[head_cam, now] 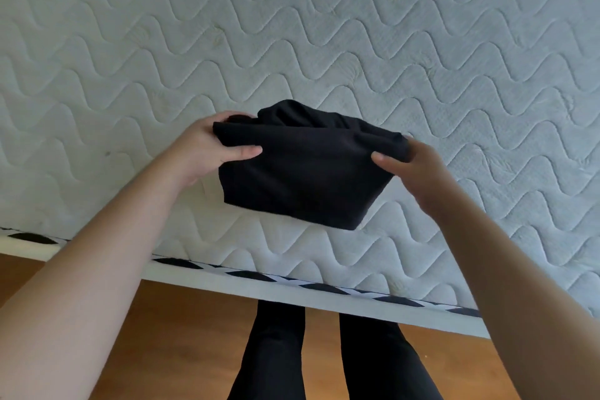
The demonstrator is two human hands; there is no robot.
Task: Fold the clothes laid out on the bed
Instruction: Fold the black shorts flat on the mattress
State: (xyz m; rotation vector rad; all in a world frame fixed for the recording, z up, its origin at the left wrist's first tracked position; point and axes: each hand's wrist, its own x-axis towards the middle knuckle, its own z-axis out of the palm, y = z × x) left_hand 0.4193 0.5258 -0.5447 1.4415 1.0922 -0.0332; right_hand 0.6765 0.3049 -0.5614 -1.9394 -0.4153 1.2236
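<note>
A black garment [305, 172], folded into a small thick bundle, hangs just above the white quilted mattress [324, 26] near its front edge. My left hand [207, 149] grips the bundle's left end, thumb on the near face and fingers behind. My right hand [412, 162] pinches its right end the same way. The bundle's lower edge droops toward the mattress, and the cloth at the back top is bunched.
The mattress edge with black-and-white trim [292, 282] runs across below the hands. A wooden floor [181, 334] lies in front of it, where my legs in black trousers [324, 360] stand. No other clothes show on the mattress.
</note>
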